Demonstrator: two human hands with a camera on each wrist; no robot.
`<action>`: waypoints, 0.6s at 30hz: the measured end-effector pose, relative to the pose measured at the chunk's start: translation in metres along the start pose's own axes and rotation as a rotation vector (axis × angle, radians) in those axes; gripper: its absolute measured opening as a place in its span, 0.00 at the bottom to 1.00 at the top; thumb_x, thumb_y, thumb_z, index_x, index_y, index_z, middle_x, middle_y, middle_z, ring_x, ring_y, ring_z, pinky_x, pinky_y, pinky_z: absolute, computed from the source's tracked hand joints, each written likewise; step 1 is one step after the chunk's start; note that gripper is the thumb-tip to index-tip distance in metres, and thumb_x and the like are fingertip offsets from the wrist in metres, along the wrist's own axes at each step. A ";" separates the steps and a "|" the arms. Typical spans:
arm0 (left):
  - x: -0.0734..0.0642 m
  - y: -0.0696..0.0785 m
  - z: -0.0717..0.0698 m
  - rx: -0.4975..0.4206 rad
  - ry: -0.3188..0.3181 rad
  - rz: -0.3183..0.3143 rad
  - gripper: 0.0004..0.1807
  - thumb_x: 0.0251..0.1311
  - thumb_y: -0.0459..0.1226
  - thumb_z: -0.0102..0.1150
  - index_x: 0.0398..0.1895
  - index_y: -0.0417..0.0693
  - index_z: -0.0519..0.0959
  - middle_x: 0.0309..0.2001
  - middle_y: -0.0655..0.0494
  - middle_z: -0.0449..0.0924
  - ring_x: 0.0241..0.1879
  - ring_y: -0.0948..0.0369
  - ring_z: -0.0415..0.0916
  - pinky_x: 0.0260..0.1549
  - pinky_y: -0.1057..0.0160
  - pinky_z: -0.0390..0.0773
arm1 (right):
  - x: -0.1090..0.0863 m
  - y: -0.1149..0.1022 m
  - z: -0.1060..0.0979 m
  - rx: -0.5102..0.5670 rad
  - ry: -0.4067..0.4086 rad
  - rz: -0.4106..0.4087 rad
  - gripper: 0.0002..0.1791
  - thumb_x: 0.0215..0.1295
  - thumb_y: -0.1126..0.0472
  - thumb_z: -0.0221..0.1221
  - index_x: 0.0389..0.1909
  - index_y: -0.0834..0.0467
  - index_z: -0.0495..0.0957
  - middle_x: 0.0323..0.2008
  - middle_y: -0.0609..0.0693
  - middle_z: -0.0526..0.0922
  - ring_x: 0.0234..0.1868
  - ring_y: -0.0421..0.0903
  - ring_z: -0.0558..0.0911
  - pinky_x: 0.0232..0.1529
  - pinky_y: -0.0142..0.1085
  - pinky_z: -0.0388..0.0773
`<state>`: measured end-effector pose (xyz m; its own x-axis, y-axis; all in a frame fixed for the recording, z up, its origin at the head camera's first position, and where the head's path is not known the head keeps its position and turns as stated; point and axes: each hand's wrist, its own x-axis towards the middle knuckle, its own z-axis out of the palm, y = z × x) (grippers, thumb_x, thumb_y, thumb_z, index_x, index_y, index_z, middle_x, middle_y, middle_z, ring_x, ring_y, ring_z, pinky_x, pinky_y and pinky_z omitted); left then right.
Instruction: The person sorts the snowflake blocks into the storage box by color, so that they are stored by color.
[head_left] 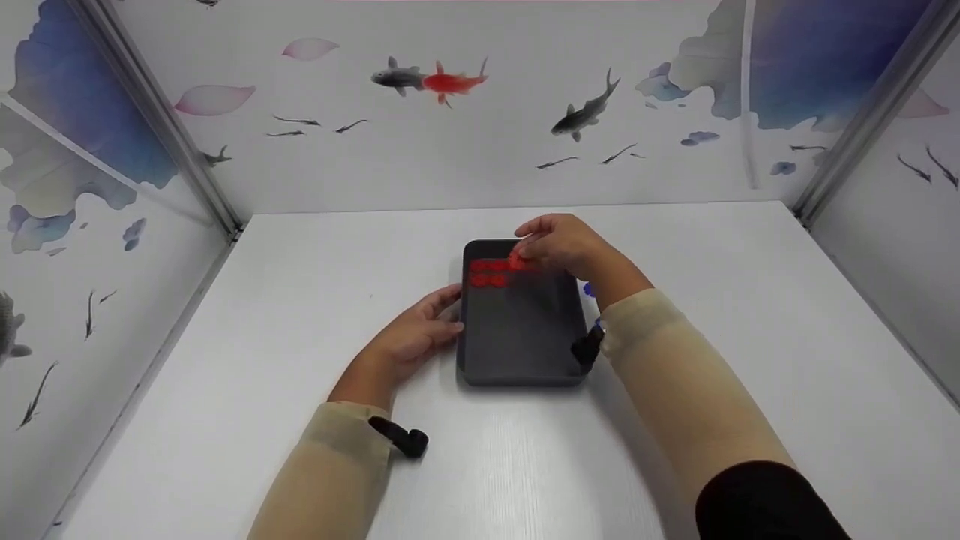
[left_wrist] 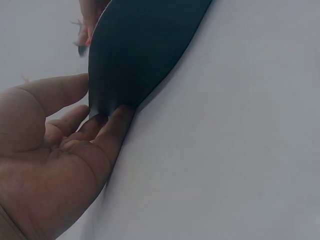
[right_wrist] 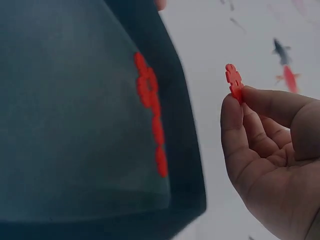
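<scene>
A dark grey rectangular tray [head_left: 523, 337] lies on the white table, with several flat red flower-shaped plastic pieces [head_left: 488, 280] lined up in two rows near its far end. Over that far end my right hand [head_left: 568, 244] pinches another red flower-shaped piece [right_wrist: 233, 80] between thumb and fingertips; in the right wrist view it is held on edge. My left hand [head_left: 411, 335] touches the tray's outer left wall, its thumb and fingers spread along it. The left wrist view shows those fingertips [left_wrist: 122, 114] against the dark wall.
Just past the tray's right side, a blue piece [head_left: 588, 289] shows partly behind my right wrist. Black wrist cameras stick out from both sleeves, the right one [head_left: 586, 346] overlapping the tray's near right corner. Panels printed with fish [head_left: 457, 79] enclose the table at the back and sides.
</scene>
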<state>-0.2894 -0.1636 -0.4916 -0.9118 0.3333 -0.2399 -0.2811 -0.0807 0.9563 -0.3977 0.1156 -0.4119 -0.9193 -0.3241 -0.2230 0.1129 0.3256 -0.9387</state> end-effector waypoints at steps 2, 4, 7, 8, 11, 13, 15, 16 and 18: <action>0.000 -0.001 0.000 0.005 0.003 -0.002 0.42 0.70 0.24 0.59 0.85 0.55 0.61 0.87 0.58 0.52 0.85 0.54 0.56 0.80 0.50 0.65 | 0.005 0.005 0.003 -0.003 0.001 0.034 0.22 0.72 0.67 0.67 0.65 0.61 0.79 0.49 0.54 0.89 0.44 0.45 0.90 0.60 0.45 0.87; 0.000 -0.001 0.000 0.011 0.005 0.000 0.42 0.70 0.24 0.59 0.84 0.55 0.61 0.87 0.59 0.53 0.85 0.54 0.56 0.81 0.50 0.65 | 0.009 0.010 0.005 -0.003 0.014 0.073 0.23 0.71 0.67 0.67 0.66 0.62 0.79 0.49 0.54 0.88 0.44 0.45 0.89 0.61 0.45 0.87; 0.000 -0.002 0.000 0.018 0.008 -0.001 0.42 0.69 0.24 0.60 0.84 0.56 0.62 0.87 0.59 0.53 0.85 0.55 0.56 0.81 0.50 0.65 | 0.015 0.017 0.007 -0.007 0.056 0.123 0.23 0.70 0.67 0.68 0.65 0.62 0.80 0.50 0.54 0.87 0.43 0.45 0.88 0.60 0.44 0.87; 0.000 -0.002 0.000 0.018 0.008 -0.001 0.42 0.69 0.24 0.60 0.84 0.56 0.62 0.87 0.59 0.53 0.85 0.55 0.56 0.81 0.50 0.65 | 0.016 0.018 0.008 -0.020 0.067 0.133 0.23 0.70 0.67 0.68 0.65 0.62 0.80 0.50 0.55 0.86 0.43 0.45 0.88 0.59 0.43 0.87; 0.000 -0.001 0.000 0.014 0.007 0.005 0.42 0.69 0.24 0.60 0.84 0.56 0.62 0.87 0.58 0.53 0.85 0.54 0.56 0.81 0.50 0.65 | 0.020 0.020 0.010 -0.098 0.099 0.142 0.24 0.68 0.69 0.68 0.64 0.63 0.81 0.51 0.55 0.83 0.40 0.44 0.86 0.54 0.41 0.89; 0.001 -0.001 0.000 0.011 0.010 0.005 0.41 0.69 0.24 0.60 0.84 0.56 0.63 0.87 0.58 0.53 0.85 0.54 0.56 0.81 0.50 0.65 | 0.023 0.021 0.012 -0.156 0.107 0.137 0.24 0.66 0.70 0.69 0.63 0.64 0.81 0.51 0.55 0.82 0.38 0.43 0.85 0.52 0.40 0.89; 0.001 0.000 0.000 0.009 0.009 0.007 0.41 0.69 0.24 0.59 0.84 0.55 0.63 0.87 0.58 0.53 0.85 0.54 0.57 0.81 0.50 0.65 | 0.024 0.021 0.013 -0.202 0.117 0.135 0.24 0.65 0.72 0.69 0.62 0.65 0.82 0.52 0.56 0.82 0.37 0.42 0.85 0.50 0.39 0.89; 0.001 -0.001 0.000 0.009 0.009 0.007 0.41 0.69 0.24 0.59 0.84 0.55 0.63 0.87 0.58 0.53 0.85 0.54 0.57 0.81 0.50 0.65 | 0.025 0.021 0.014 -0.222 0.118 0.134 0.24 0.64 0.72 0.69 0.62 0.65 0.82 0.53 0.57 0.82 0.36 0.42 0.85 0.49 0.38 0.90; 0.001 -0.001 0.000 0.005 0.008 0.004 0.41 0.69 0.24 0.59 0.84 0.55 0.63 0.87 0.59 0.53 0.85 0.55 0.57 0.81 0.50 0.65 | 0.026 0.022 0.015 -0.284 0.120 0.133 0.23 0.65 0.70 0.69 0.62 0.63 0.83 0.54 0.58 0.83 0.36 0.42 0.85 0.46 0.36 0.89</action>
<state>-0.2898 -0.1632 -0.4929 -0.9152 0.3257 -0.2373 -0.2758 -0.0769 0.9581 -0.4130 0.1011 -0.4424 -0.9434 -0.1603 -0.2904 0.1412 0.5981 -0.7889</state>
